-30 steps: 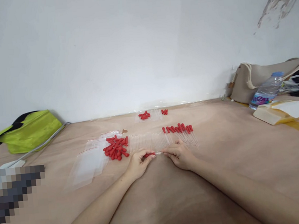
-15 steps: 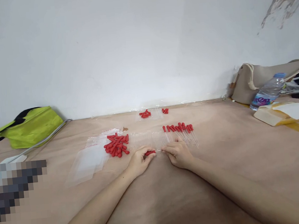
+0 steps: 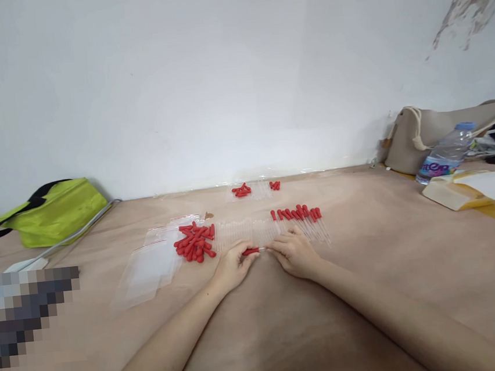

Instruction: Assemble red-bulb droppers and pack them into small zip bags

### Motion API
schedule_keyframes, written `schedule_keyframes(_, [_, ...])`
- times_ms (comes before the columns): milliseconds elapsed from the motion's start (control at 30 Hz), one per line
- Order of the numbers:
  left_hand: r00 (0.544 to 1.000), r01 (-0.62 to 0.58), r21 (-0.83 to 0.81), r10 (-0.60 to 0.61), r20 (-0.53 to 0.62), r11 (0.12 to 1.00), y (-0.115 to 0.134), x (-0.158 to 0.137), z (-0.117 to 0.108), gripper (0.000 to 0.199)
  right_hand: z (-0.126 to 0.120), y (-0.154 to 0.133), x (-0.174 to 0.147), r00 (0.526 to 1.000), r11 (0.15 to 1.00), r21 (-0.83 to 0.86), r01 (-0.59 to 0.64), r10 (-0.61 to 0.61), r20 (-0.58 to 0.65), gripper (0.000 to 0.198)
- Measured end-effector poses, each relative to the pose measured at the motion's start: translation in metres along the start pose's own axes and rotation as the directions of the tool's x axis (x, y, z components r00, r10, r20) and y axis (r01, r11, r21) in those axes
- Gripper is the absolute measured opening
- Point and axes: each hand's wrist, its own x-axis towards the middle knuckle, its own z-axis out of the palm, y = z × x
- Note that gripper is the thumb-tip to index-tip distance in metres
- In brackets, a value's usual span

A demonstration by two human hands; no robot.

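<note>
Forearms [image 3: 183, 334] angle inward, left hand [image 3: 232, 266] pinching a red bulb [image 3: 251, 251], right hand [image 3: 297, 255] pinching a clear tube [image 3: 262, 250].

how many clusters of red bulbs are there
4: a red rubbery bulb pile beside the left hand, red-bulbed clear tubes beyond the right hand, two small red clusters near the wall; some may be hidden.

Between the left fingers [image 3: 249, 259], the bulb [image 3: 251, 251] looks like matt red rubber; the tube [image 3: 262, 249] showing beside it, at the right fingers [image 3: 282, 245], is clear and smooth, glass or plastic, I can't tell which. Just beyond the fingers, more tubes [image 3: 243, 231] have the same clear finish. To the fingers' left lie bags [image 3: 144, 271] of thin, faintly glossy plastic film. The brown cover [image 3: 262, 336] under the fingers looks matt, like paper. Well off to their right, the bottle [image 3: 451, 151] is clear, shiny plastic.
</note>
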Motion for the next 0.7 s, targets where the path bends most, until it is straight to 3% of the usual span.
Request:
schedule_keyframes(133, [0.996, -0.088, 0.108, 0.090, -0.021, 0.990, -0.004, 0.001, -0.005, 0.020, -0.009, 0.004, 0.005, 0.999, 0.994, -0.107, 0.010, -0.006, 0.041, 0.019])
schedule_keyframes(200, [0.990, -0.101, 0.180, 0.116, -0.077, 0.978, -0.007, 0.000, -0.007, 0.030, -0.011, 0.013, 0.005, 0.995, 0.987, -0.134, -0.092, 0.094, 0.012, 0.018])
schedule_keyframes(267, [0.985, -0.083, 0.240, 0.116, -0.130, 0.967, -0.009, -0.001, -0.007, 0.035, -0.011, 0.027, 0.004, 0.960, 0.954, -0.114, -0.277, 0.270, -0.070, 0.018])
schedule_keyframes(367, [0.982, -0.057, 0.285, 0.105, -0.157, 0.957, -0.013, -0.001, -0.006, 0.027, -0.008, 0.048, 0.003, 0.864, 0.872, -0.032, -0.489, 0.479, -0.155, 0.017])
schedule_keyframes(500, [0.977, -0.037, 0.318, 0.102, -0.188, 0.947, -0.015, 0.000, -0.005, 0.021, -0.002, 0.058, 0.002, 0.807, 0.817, 0.002, -0.577, 0.571, -0.152, 0.015])
schedule_keyframes(700, [0.982, -0.011, 0.330, 0.071, -0.173, 0.944, -0.013, 0.000, -0.005, 0.019, 0.000, 0.048, 0.009, 0.752, 0.751, -0.047, -0.658, 0.654, -0.083, 0.011])
